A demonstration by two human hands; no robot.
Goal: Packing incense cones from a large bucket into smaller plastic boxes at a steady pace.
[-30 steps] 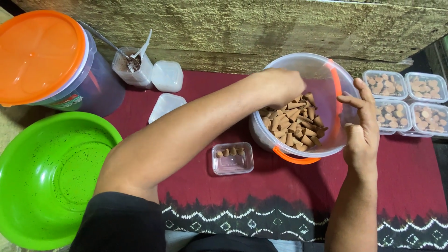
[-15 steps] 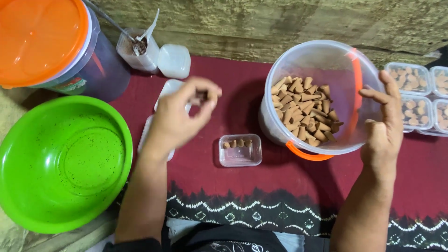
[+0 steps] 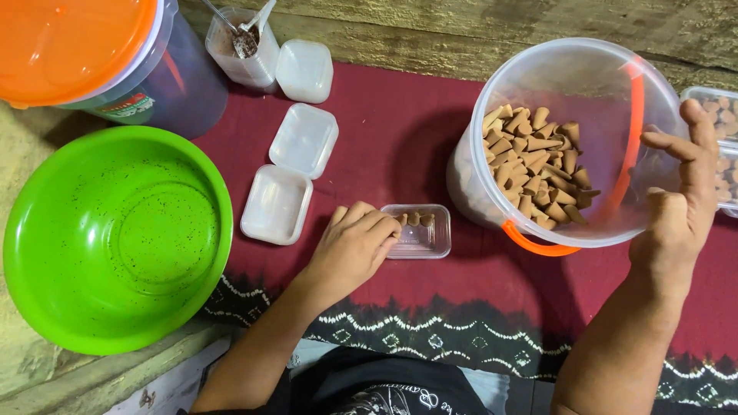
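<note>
Maroon cloth (image 3: 400, 146) under work. Left hand (image 3: 355, 247) down from a moment ago, fingers curled over small clear box (image 3: 419, 230), few brown cones (image 3: 419, 218) inside. Right hand (image 3: 680, 207) spread against tilted clear bucket (image 3: 569, 84). Empty lidded box (image 3: 292, 173) just beyond left hand; green bowl (image 3: 115, 238) farther left, cloth between bare.

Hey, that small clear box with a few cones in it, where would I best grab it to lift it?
Probably by its two long side walls, from above. The small clear box lies flat and open, with cones inside, so a level pinch keeps them in. The left hand covers its left end; the right end is free.
</note>
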